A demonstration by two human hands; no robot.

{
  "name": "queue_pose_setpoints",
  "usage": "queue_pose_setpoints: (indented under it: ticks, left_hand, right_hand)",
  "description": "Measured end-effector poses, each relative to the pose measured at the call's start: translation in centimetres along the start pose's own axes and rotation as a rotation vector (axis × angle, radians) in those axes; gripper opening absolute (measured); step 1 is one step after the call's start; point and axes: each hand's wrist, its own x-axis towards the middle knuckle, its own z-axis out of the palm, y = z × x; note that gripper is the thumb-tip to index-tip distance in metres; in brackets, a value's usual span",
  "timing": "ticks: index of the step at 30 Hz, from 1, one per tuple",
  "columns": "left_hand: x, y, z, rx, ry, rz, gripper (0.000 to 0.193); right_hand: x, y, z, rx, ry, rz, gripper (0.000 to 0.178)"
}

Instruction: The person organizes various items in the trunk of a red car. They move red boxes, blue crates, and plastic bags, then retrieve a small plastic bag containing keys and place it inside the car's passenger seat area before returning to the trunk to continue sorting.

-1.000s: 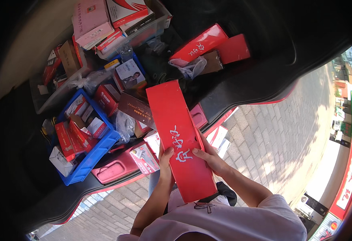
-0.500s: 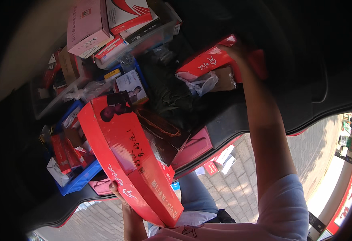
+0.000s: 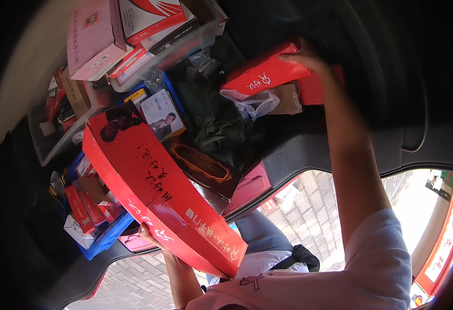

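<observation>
Still the left hand (image 3: pixel 151 235) grips the long red box (image 3: pixel 154 191), while the right hand (image 3: pixel 306 57) now clasps another red box (image 3: pixel 262 75).

Car boot (image 3: pixel 340 139): red boxes (image 3: pixel 265 75), blue crate (image 3: pixel 107 235), clear bin (image 3: pixel 185 44).

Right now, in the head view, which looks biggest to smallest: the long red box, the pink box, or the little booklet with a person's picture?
1. Long red box, though it sits nearest the camera, so that helps.
2. Pink box.
3. Booklet.
</observation>
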Motion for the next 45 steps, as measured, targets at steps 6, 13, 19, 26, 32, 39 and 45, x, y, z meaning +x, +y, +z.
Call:
queue_pose_setpoints:
  ticks: [6,13,19,26,32,39,45]
  left_hand:
    - [3.5,-2.6,3.1,-0.062,-0.101,0.011,0.06]
    - [-4.5,1.8,0.7,-0.215,0.0,-0.007,0.059]
    - [-14.3,5.4,-5.3,-0.499,0.043,0.036,0.057]
    - [-20.5,12.6,-12.6,-0.457,0.098,0.326,0.058]
    - [-23.9,23.2,-14.9,-0.329,0.043,0.468,0.066]
    - [-24.3,32.5,-19.2,-0.309,-0.007,0.515,0.066]
    - [-17.9,39.4,-19.1,-0.218,0.173,0.506,0.06]
  right_hand:
    - [-9.4,-6.2,1.0,-0.021,0.121,-0.151,0.103]
    - [-22.0,-14.1,-3.0,-0.146,0.32,-0.499,0.077]
    - [-32.6,-20.8,-15.3,0.322,0.254,-0.559,0.071]
    - [-36.9,-31.8,-3.4,1.45,-0.167,0.135,0.042]
    - [-33.7,-48.8,14.2,1.674,-0.371,0.387,0.052]
    - [-29.8,-62.9,31.5,1.849,0.354,0.367,0.089]
    - [-29.3,-60.4,32.9,1.436,-0.233,0.601,0.083]
